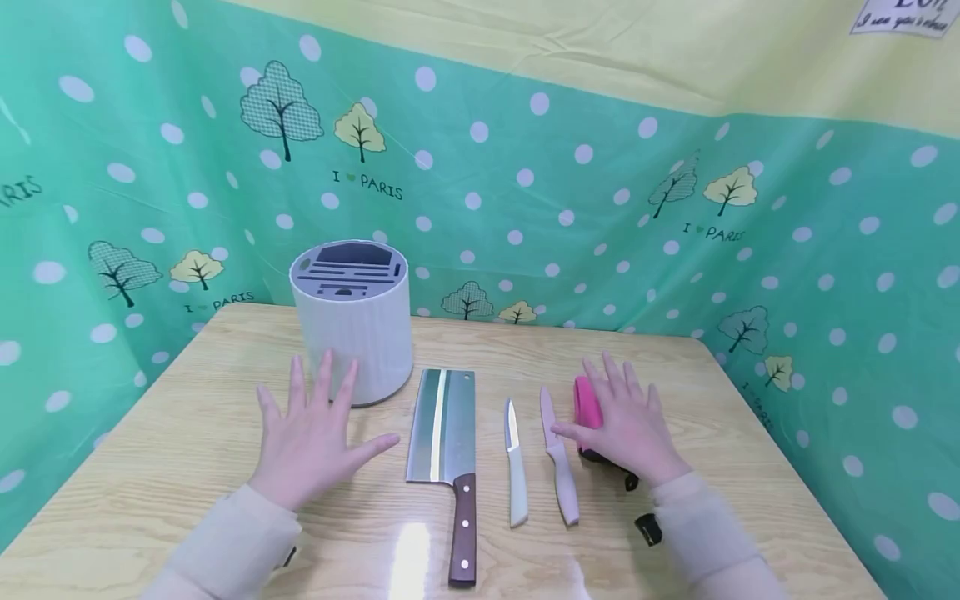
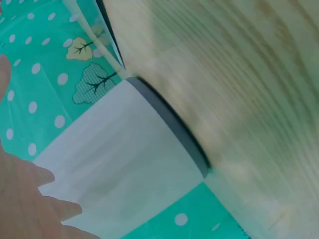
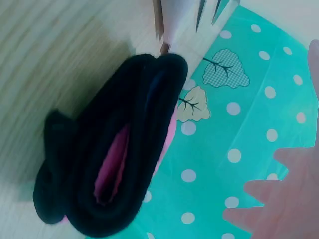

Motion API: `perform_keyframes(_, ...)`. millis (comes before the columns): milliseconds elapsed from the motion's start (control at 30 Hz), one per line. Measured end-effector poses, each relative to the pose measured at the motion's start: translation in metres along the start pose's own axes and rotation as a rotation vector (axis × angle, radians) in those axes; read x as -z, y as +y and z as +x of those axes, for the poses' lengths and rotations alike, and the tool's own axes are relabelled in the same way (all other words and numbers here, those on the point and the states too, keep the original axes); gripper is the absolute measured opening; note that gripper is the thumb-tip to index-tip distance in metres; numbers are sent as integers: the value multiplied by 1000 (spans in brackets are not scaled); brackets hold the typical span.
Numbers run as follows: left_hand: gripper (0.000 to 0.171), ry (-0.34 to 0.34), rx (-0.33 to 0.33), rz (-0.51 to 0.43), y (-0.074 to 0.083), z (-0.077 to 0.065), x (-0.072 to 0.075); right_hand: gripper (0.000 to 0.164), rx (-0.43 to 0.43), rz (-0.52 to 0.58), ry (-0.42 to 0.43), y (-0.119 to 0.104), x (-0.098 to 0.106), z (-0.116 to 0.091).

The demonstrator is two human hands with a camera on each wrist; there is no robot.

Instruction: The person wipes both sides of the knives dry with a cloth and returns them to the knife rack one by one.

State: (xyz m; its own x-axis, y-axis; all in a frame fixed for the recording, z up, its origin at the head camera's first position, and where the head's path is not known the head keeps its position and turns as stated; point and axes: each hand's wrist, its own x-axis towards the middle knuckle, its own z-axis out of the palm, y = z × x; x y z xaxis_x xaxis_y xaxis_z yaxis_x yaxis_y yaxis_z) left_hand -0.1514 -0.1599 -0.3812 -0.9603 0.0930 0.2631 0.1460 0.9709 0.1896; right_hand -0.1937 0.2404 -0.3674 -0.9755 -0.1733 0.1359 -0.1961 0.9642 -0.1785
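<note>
My left hand (image 1: 307, 442), fingers spread, hovers in front of a white ribbed knife block (image 1: 356, 350) with a slotted grey top. To its right lies a cleaver (image 1: 444, 429) with a dark wooden handle. Beside the cleaver are a small knife with a pale green handle (image 1: 518, 487) and a lilac knife (image 1: 564, 483), blades pointing away from me. My right hand (image 1: 630, 425), also spread and holding nothing, overlaps a rolled pink and black fabric piece (image 1: 588, 404). In the right wrist view that black roll (image 3: 134, 149) shows its folded end, apart from the fingers.
A light wood table (image 1: 360, 533) carries everything. Behind it and along both sides hangs a green dotted curtain (image 1: 517, 200) with printed trees. A small black object (image 1: 648, 529) lies by my right sleeve.
</note>
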Motion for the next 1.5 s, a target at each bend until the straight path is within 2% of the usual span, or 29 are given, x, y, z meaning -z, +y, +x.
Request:
perform_keyframes(267, 114, -18, -7, 3, 16, 0, 8, 111, -32, 20, -4, 11, 4, 6)
perform_keyframes(567, 113, -5, -37, 18, 33, -5, 5, 108, -71, 13, -10, 17, 8, 11)
perform_keyframes(867, 106, 61, -132, 66, 57, -16, -5, 103, -135, 44, -37, 24, 4, 10)
perform_keyframes(1133, 105, 51, -130, 3, 76, -22, -11, 99, -162, 34, -43, 36, -4, 16)
perform_keyframes(1300, 103, 52, -126, 3, 83, -23, -14, 97, -189, 25, -55, 43, -8, 20)
perform_keyframes(1500, 103, 5, -144, 39, 94, -25, -13, 100, -241, 34, -132, 46, -12, 22)
